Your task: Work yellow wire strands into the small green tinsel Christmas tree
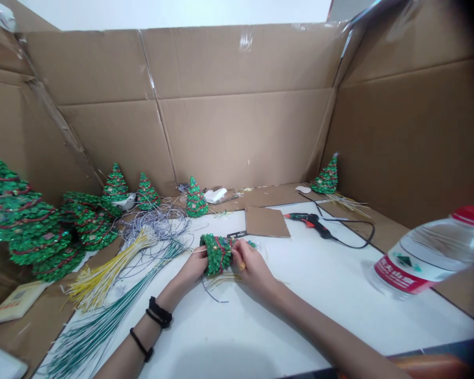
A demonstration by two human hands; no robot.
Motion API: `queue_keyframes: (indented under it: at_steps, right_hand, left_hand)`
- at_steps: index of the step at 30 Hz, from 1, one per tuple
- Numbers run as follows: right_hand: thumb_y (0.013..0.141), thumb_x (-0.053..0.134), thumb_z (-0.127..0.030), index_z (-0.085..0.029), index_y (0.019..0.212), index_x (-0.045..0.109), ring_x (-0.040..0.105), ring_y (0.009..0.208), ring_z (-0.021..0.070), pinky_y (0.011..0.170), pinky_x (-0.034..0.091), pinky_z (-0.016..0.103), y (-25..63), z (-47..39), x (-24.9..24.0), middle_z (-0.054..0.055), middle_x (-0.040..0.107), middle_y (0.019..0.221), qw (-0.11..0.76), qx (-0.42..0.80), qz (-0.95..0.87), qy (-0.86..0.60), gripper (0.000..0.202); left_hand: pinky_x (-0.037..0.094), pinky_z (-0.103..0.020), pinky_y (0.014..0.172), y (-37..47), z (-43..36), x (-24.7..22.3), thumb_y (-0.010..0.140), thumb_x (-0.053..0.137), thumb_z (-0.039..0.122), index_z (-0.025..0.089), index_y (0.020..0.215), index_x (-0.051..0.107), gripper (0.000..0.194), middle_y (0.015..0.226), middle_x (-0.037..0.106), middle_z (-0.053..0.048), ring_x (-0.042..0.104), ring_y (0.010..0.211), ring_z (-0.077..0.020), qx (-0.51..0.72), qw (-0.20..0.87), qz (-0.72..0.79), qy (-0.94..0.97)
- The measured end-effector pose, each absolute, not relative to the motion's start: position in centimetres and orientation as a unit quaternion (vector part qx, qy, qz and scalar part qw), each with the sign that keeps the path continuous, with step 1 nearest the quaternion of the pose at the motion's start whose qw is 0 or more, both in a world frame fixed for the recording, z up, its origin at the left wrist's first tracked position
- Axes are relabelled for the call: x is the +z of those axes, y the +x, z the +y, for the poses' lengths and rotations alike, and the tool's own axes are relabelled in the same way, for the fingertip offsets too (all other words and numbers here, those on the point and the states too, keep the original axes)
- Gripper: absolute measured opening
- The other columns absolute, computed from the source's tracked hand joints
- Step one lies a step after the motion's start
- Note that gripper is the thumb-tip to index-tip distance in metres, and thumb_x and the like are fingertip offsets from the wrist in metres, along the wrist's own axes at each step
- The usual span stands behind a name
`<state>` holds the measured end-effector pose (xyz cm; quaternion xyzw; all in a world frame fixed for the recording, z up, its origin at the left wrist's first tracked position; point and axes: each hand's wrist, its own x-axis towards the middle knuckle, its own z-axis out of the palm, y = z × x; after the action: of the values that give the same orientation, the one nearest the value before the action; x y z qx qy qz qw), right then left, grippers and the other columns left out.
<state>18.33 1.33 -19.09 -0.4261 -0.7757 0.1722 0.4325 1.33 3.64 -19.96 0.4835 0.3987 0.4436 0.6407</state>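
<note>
A small green Christmas tree (216, 255) with red garland lies on its side above the white board, its open base toward the left. My left hand (197, 265) is closed on that base, with the fingers partly inside it or behind it. At the narrower end, my right hand (250, 263) is closed in a pinch against the tree. A short orange-yellow handle (242, 266) sticks out of my right fist; the rest of that tool is hidden. Thin pale strands (227, 278) and a dark wire (213, 296) lie just under the tree.
Bundles of yellow (98, 284) and green wires (106, 321) lie left, by tangled purple wire (150, 226). Behind are a cardboard square (266, 222) and a black-and-orange glue gun (310, 223) with its cord. A water bottle (430, 258) stands right. Finished trees (27, 216) line the cardboard walls.
</note>
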Motion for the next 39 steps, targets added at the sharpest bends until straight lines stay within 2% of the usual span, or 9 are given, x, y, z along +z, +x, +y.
queue_keyframes:
  at_steps: [6, 11, 16, 20, 25, 30, 32, 36, 39]
  right_hand:
    - [0.091, 0.033, -0.021, -0.022, 0.08, 0.039, 0.052, 0.069, 0.0175, 0.061, 0.041, 0.027, 18.2, 1.4, -19.4, 0.003, 0.053, 0.075, 0.42, 0.129, -0.788, -0.432, 0.013]
    - [0.091, 0.033, -0.018, -0.021, 0.079, 0.042, 0.051, 0.064, 0.0164, 0.058, 0.038, 0.025, 18.2, 1.5, -19.6, 0.003, 0.054, 0.072, 0.393, 0.074, -0.806, -0.436, 0.015]
    - [0.092, 0.031, -0.016, -0.02, 0.08, 0.046, 0.049, 0.06, 0.0165, 0.056, 0.035, 0.025, 18.3, 1.6, -19.7, 0.003, 0.054, 0.066, 0.372, 0.007, -0.821, -0.434, 0.02]
    - [0.091, 0.032, -0.016, -0.02, 0.081, 0.045, 0.051, 0.059, 0.0159, 0.054, 0.035, 0.024, 18.4, 1.7, -19.7, 0.002, 0.056, 0.068, 0.377, 0.043, -0.816, -0.436, 0.016]
    - [0.089, 0.034, -0.017, -0.022, 0.081, 0.043, 0.052, 0.057, 0.0152, 0.053, 0.036, 0.024, 18.4, 1.5, -19.4, 0.002, 0.057, 0.068, 0.411, 0.089, -0.798, -0.432, 0.013]
    - [0.089, 0.036, -0.018, -0.022, 0.08, 0.042, 0.047, 0.049, 0.0124, 0.05, 0.033, 0.023, 19.0, 0.6, -18.6, -0.001, 0.053, 0.061, 0.505, 0.084, -0.767, -0.386, 0.011]
    - [0.087, 0.037, -0.017, -0.022, 0.078, 0.041, 0.044, 0.047, 0.0122, 0.049, 0.031, 0.023, 19.2, 0.1, -18.3, -0.002, 0.05, 0.058, 0.478, 0.094, -0.802, -0.345, 0.011]
    - [0.083, 0.039, -0.015, -0.022, 0.077, 0.045, 0.043, 0.05, 0.0131, 0.049, 0.027, 0.025, 18.9, -0.6, -18.3, -0.002, 0.049, 0.058, 0.319, 0.084, -0.908, -0.26, 0.011]
    - [0.084, 0.04, -0.016, -0.022, 0.075, 0.049, 0.044, 0.054, 0.0138, 0.05, 0.027, 0.026, 18.2, -0.9, -18.4, -0.001, 0.051, 0.06, 0.254, 0.058, -0.936, -0.236, 0.013]
  left_hand:
    - [0.05, -0.032, 0.07, 1.4, 3.5, -20.3, 0.056, 0.076, 0.026, 0.012, 0.087, 0.07, 0.034, 0.081, 0.072, -0.008, 0.064, 0.077, -0.0225, 0.47, 0.61, 0.41, 0.489]
    - [0.048, -0.032, 0.07, 1.2, 2.9, -19.3, 0.06, 0.071, 0.031, 0.011, 0.078, 0.071, 0.027, 0.076, 0.072, -0.009, 0.063, 0.078, -0.0243, 0.444, 0.622, 0.434, 0.477]
    - [0.044, -0.031, 0.08, 0.6, 1.7, -17.6, 0.068, 0.058, 0.026, 0.013, 0.081, 0.07, 0.022, 0.09, 0.071, -0.007, 0.059, 0.091, -0.0233, 0.42, 0.657, 0.385, 0.493]
    - [0.041, -0.032, 0.084, 0.1, 1.4, -17.7, 0.071, 0.054, 0.031, 0.015, 0.081, 0.069, 0.025, 0.091, 0.071, -0.005, 0.058, 0.092, -0.023, 0.425, 0.675, 0.399, 0.452]
    - [0.041, -0.033, 0.085, 0.8, 1.1, -17.8, 0.072, 0.062, 0.039, 0.014, 0.094, 0.067, 0.033, 0.096, 0.069, -0.007, 0.057, 0.095, -0.0239, 0.418, 0.645, 0.397, 0.501]
    - [0.044, -0.029, 0.072, 1.8, 1.2, -18.4, 0.066, 0.07, 0.037, 0.012, 0.09, 0.065, 0.035, 0.087, 0.068, -0.007, 0.059, 0.08, -0.0203, 0.427, 0.592, 0.457, 0.508]
    - [0.044, -0.028, 0.071, 1.6, 1.5, -18.9, 0.066, 0.069, 0.037, 0.012, 0.088, 0.064, 0.034, 0.085, 0.068, -0.006, 0.059, 0.078, -0.0194, 0.436, 0.596, 0.456, 0.497]
    - [0.044, -0.028, 0.073, 1.0, 1.8, -19.3, 0.066, 0.068, 0.035, 0.013, 0.088, 0.062, 0.032, 0.083, 0.068, -0.005, 0.059, 0.08, -0.0196, 0.452, 0.584, 0.462, 0.49]
    - [0.043, -0.028, 0.073, 0.7, 1.8, -19.3, 0.064, 0.068, 0.033, 0.013, 0.085, 0.062, 0.03, 0.083, 0.067, -0.005, 0.058, 0.08, -0.0201, 0.453, 0.558, 0.494, 0.49]
